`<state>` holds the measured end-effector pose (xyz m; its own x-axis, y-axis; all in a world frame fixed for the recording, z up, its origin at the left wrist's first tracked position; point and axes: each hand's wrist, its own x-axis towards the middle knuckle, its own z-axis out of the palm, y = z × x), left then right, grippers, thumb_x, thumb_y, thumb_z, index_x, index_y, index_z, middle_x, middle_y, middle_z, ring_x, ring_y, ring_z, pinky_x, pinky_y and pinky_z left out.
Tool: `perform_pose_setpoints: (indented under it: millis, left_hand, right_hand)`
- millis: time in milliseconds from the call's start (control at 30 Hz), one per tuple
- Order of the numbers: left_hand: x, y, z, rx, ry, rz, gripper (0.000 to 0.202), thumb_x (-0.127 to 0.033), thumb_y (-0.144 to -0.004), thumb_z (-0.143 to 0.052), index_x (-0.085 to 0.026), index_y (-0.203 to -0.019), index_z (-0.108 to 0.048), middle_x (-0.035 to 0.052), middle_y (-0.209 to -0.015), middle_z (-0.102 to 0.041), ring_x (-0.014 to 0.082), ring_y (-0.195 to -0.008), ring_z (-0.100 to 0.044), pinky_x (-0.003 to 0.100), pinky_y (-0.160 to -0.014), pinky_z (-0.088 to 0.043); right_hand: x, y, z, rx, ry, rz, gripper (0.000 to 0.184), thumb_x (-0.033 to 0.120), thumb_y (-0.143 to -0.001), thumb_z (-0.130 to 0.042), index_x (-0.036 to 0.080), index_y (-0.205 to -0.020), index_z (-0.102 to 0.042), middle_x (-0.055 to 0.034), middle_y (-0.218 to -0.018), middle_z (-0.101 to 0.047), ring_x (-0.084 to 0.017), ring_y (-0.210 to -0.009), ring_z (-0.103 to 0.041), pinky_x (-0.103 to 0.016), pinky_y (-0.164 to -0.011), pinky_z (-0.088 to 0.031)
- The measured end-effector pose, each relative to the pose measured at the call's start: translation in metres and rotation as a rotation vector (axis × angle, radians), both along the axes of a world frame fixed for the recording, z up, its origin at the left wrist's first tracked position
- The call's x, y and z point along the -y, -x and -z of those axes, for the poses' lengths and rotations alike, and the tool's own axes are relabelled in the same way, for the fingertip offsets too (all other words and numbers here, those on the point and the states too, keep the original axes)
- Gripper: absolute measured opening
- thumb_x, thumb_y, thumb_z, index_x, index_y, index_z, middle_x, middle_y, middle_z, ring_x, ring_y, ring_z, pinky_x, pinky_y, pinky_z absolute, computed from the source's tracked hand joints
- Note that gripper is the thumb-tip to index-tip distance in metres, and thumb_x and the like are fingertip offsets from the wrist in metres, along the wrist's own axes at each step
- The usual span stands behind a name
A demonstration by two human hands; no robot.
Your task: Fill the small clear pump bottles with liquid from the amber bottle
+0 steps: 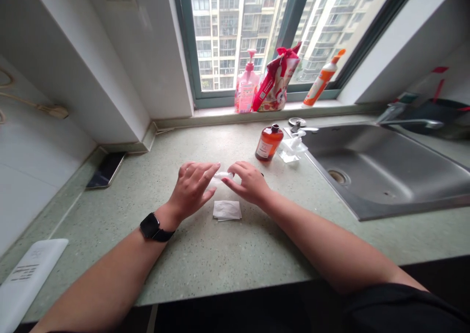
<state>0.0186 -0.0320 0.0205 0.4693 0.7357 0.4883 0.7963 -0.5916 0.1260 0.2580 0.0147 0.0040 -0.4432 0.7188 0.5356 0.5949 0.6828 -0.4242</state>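
Note:
My left hand (192,188) and my right hand (248,182) meet over the speckled green counter (205,254). Between them they hold a small clear bottle (222,177); the left fingers curl round its left end and the right fingers pinch its right end. A black watch sits on my left wrist. Just below the hands a folded white cloth square (226,209) lies flat on the counter. An amber bottle (269,143) with a dark neck stands upright behind my right hand, and beside it lies a white pump head (293,146) on a clear piece.
A steel sink (382,171) with its tap fills the right. On the window sill stand a pink pump bottle (246,84), a red pouch (277,81) and an orange-capped bottle (323,81). A phone (106,170) lies at the left wall; a white device (25,279) lies at the near left.

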Motion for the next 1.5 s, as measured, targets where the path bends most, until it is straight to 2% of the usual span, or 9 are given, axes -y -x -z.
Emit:
perform_pose_setpoints:
  millis: [100, 200, 467, 833, 1033, 1167, 1300, 1367, 1500]
  left_hand:
    - [-0.002, -0.001, 0.002, -0.003, -0.031, 0.035, 0.061, -0.028, -0.101, -0.065, -0.027, -0.160, -0.051, 0.0120, -0.144, -0.071, 0.0355, -0.132, -0.063, 0.059, -0.124, -0.035]
    - [-0.004, -0.002, 0.004, 0.021, -0.065, 0.063, 0.059, -0.029, -0.101, -0.066, -0.025, -0.159, -0.052, 0.0122, -0.142, -0.072, 0.0348, -0.131, -0.064, 0.056, -0.122, -0.037]
    - [-0.004, -0.003, 0.003, 0.056, 0.018, 0.012, 0.060, -0.039, -0.098, -0.072, -0.026, -0.154, -0.056, 0.0098, -0.135, -0.076, 0.0331, -0.120, -0.069, 0.054, -0.122, -0.039]
    - [-0.008, -0.001, 0.007, 0.122, -0.193, 0.067, 0.072, -0.040, -0.096, -0.080, -0.021, -0.157, -0.048, 0.0126, -0.125, -0.077, 0.0319, -0.108, -0.071, 0.049, -0.105, -0.053]
    - [-0.010, 0.001, 0.009, 0.118, -0.194, 0.048, 0.074, -0.037, -0.095, -0.081, -0.024, -0.159, -0.046, 0.0112, -0.133, -0.077, 0.0320, -0.116, -0.073, 0.054, -0.119, -0.048]
    - [-0.009, 0.000, 0.010, 0.113, -0.206, 0.069, 0.075, -0.035, -0.096, -0.080, -0.024, -0.161, -0.043, 0.0107, -0.137, -0.076, 0.0307, -0.117, -0.074, 0.054, -0.122, -0.045]
    - [-0.008, 0.000, 0.010, 0.093, -0.195, 0.075, 0.075, -0.037, -0.097, -0.078, -0.024, -0.162, -0.042, 0.0110, -0.138, -0.075, 0.0306, -0.118, -0.074, 0.055, -0.123, -0.044]
    - [-0.008, 0.001, 0.009, 0.107, -0.186, 0.055, 0.076, -0.037, -0.098, -0.078, -0.025, -0.163, -0.041, 0.0113, -0.138, -0.075, 0.0308, -0.119, -0.073, 0.056, -0.123, -0.043]
    - [-0.009, 0.005, 0.009, 0.135, -0.207, 0.016, 0.078, -0.037, -0.098, -0.078, -0.025, -0.164, -0.039, 0.0119, -0.137, -0.075, 0.0310, -0.120, -0.073, 0.057, -0.123, -0.043]
  right_hand:
    - [-0.002, 0.000, 0.002, 0.043, 0.008, 0.038, 0.038, 0.059, -0.104, -0.062, 0.025, -0.086, -0.064, -0.0053, -0.090, -0.072, -0.023, -0.086, -0.064, -0.038, -0.081, -0.047]
    - [-0.004, -0.001, 0.004, 0.072, 0.002, 0.049, 0.039, 0.059, -0.104, -0.062, 0.024, -0.089, -0.066, -0.0062, -0.091, -0.072, -0.023, -0.087, -0.064, -0.038, -0.082, -0.046]
    - [-0.006, -0.002, 0.007, 0.098, -0.064, 0.024, 0.043, 0.061, -0.107, -0.056, 0.023, -0.093, -0.070, -0.0089, -0.097, -0.074, -0.025, -0.091, -0.064, -0.040, -0.090, -0.047]
    - [-0.012, -0.003, 0.012, 0.129, -0.165, -0.007, 0.036, 0.055, -0.108, -0.057, 0.023, -0.103, -0.071, -0.0103, -0.101, -0.075, -0.026, -0.094, -0.064, -0.042, -0.090, -0.050]
    - [-0.007, -0.002, 0.008, 0.018, -0.205, -0.052, 0.020, 0.039, -0.107, -0.062, 0.025, -0.120, -0.068, -0.0121, -0.114, -0.073, -0.030, -0.106, -0.066, -0.048, -0.096, -0.056]
    - [-0.005, -0.002, 0.007, -0.072, -0.196, -0.054, 0.046, 0.044, -0.102, -0.069, 0.026, -0.143, -0.057, -0.0149, -0.131, -0.068, -0.034, -0.121, -0.064, -0.056, -0.106, -0.056]
    - [-0.008, -0.002, 0.012, -0.126, -0.158, -0.013, 0.062, 0.050, -0.099, -0.072, 0.027, -0.152, -0.049, -0.0163, -0.136, -0.066, -0.036, -0.126, -0.063, -0.060, -0.110, -0.055]
    - [-0.011, -0.004, 0.015, -0.122, -0.139, -0.002, 0.064, 0.044, -0.099, -0.072, 0.028, -0.155, -0.046, -0.0160, -0.137, -0.066, -0.037, -0.126, -0.063, -0.061, -0.111, -0.055]
    - [-0.017, -0.009, 0.017, -0.137, -0.112, 0.023, 0.068, 0.018, -0.096, -0.063, 0.029, -0.159, -0.043, -0.0138, -0.132, -0.068, -0.035, -0.123, -0.064, -0.060, -0.109, -0.056]
